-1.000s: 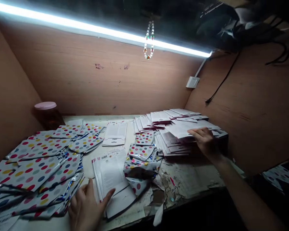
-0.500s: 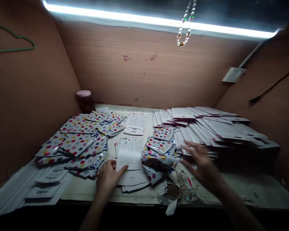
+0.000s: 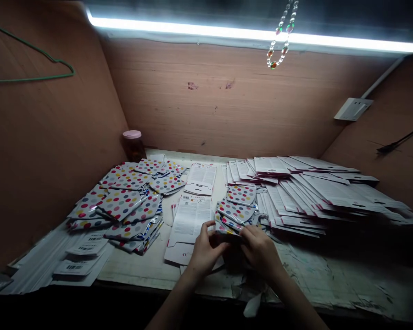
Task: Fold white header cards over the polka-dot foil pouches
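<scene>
At the front of a small pile of polka-dot packets [image 3: 239,211], my left hand [image 3: 204,252] and my right hand [image 3: 261,252] come together on one polka-dot packet [image 3: 224,225]. The left thumb and fingers close on its left side, and the right fingers are bent over its right side. Shadow and my hands hide most of that packet. Just left of my left hand lies a stack of white printed cards [image 3: 189,217] with hang-hole tabs toward me. Behind it is another stack of cards [image 3: 200,178].
A large heap of polka-dot packets [image 3: 124,201] fills the left. White barcode sheets [image 3: 80,266] lie at front left. Rows of white card packs [image 3: 306,183] cover the right. A pink-lidded jar [image 3: 132,144] stands at back left; beads [image 3: 275,59] hang above.
My right hand has moved left from beside the card packs onto the packet. My left hand has left the white cards and moved right to the same packet. The view has shifted slightly.
</scene>
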Action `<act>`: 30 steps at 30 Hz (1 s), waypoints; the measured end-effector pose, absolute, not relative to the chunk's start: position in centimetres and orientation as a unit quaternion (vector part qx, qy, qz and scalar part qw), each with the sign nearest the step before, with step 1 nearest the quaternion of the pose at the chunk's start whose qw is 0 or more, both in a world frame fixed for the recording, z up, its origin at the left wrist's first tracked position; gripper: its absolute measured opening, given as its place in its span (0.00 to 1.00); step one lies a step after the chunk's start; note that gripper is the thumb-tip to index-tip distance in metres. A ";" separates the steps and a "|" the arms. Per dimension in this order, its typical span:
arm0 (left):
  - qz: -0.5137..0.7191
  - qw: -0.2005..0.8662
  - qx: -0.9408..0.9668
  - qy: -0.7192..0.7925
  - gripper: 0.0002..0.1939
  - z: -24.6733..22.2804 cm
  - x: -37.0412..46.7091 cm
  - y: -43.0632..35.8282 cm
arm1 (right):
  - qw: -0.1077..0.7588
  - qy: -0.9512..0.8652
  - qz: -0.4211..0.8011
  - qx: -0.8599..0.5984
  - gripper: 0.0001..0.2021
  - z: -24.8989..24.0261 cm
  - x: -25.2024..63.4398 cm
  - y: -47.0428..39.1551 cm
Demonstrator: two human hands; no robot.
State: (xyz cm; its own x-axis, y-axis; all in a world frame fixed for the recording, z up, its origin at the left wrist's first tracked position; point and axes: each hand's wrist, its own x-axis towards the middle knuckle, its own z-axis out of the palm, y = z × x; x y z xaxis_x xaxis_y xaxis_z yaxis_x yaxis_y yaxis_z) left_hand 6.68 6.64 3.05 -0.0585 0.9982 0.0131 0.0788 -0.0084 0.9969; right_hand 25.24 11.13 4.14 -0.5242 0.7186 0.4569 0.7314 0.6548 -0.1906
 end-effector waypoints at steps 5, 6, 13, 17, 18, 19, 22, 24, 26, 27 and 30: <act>0.533 0.462 0.576 0.413 0.31 4.4 7.0 5.8 | 0.313 -0.870 0.078 -0.372 0.13 5.4 26.7 8.7; 0.552 0.406 0.603 0.408 0.32 4.9 6.6 5.4 | 0.336 -0.861 0.129 -0.359 0.11 6.1 27.0 8.2; 0.593 0.515 0.532 0.315 0.47 6.5 2.7 5.6 | 0.448 -0.554 0.552 -0.434 0.17 12.1 29.8 6.1; 0.407 0.725 0.450 0.328 0.42 5.1 1.8 5.0 | 0.436 -0.426 0.661 -0.438 0.20 11.4 29.7 7.4; 0.394 0.736 0.431 0.342 0.40 4.7 1.7 4.7 | 0.432 -0.425 0.668 -0.432 0.20 10.9 29.6 7.8; 0.399 0.742 0.414 0.345 0.38 4.5 1.6 4.5 | 0.428 -0.429 0.672 -0.426 0.20 10.3 29.6 8.1; 0.440 0.764 0.376 0.286 0.34 4.7 1.0 4.3 | 0.407 -0.432 0.687 -0.418 0.21 9.3 29.6 8.5; 0.429 0.765 0.399 0.266 0.37 5.6 0.5 4.5 | 0.390 -0.429 0.701 -0.415 0.22 9.2 29.6 8.3; 0.388 0.727 0.470 0.317 0.40 6.6 0.5 4.6 | 0.368 -0.435 0.711 -0.413 0.22 9.4 29.4 8.0; 0.372 0.690 0.509 0.357 0.45 7.1 0.7 4.7 | 0.358 -0.441 0.712 -0.414 0.21 9.6 29.2 7.8; 0.374 0.608 0.568 0.411 0.59 8.4 2.2 4.3 | 0.340 -0.470 0.695 -0.424 0.19 9.9 28.7 7.6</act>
